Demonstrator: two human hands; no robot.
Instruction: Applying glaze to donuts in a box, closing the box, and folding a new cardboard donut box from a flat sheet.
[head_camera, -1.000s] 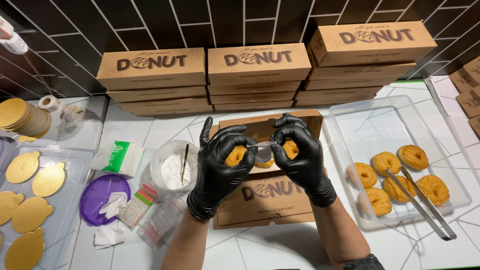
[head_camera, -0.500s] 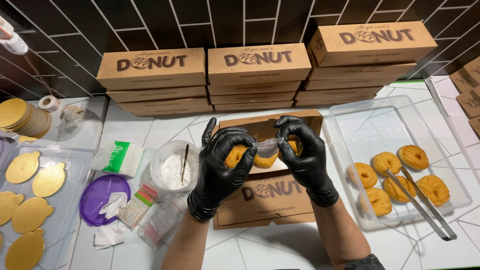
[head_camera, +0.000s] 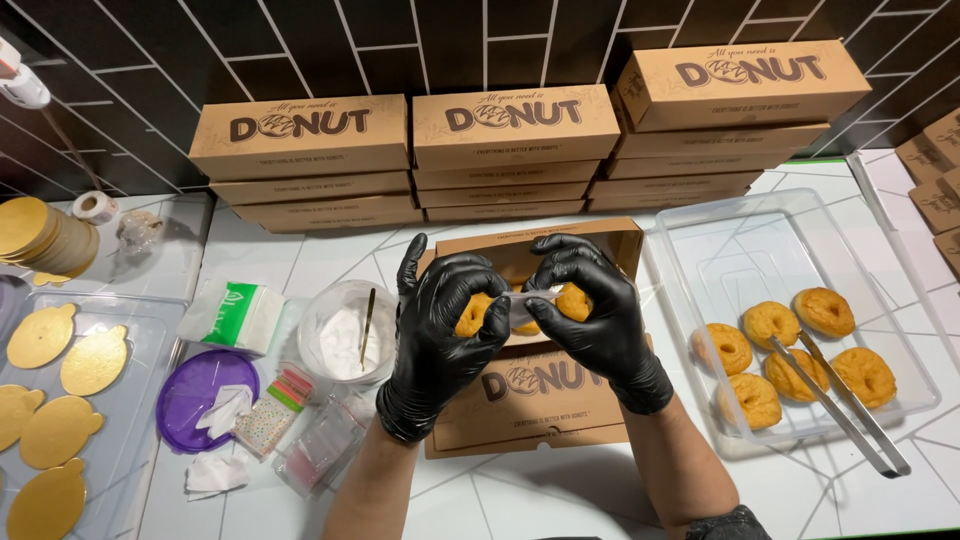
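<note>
Gripping one doughnut (head_camera: 520, 305) between them, the left hand (head_camera: 440, 335) and right hand (head_camera: 595, 320) pinched it above an open cardboard box (head_camera: 530, 385). At three o'clock, a clear tray (head_camera: 700, 240) contained five doughnuts (head_camera: 795, 345) and tongs (head_camera: 845, 405); at nine o'clock, a tub (head_camera: 345, 340) held white powder.
</note>
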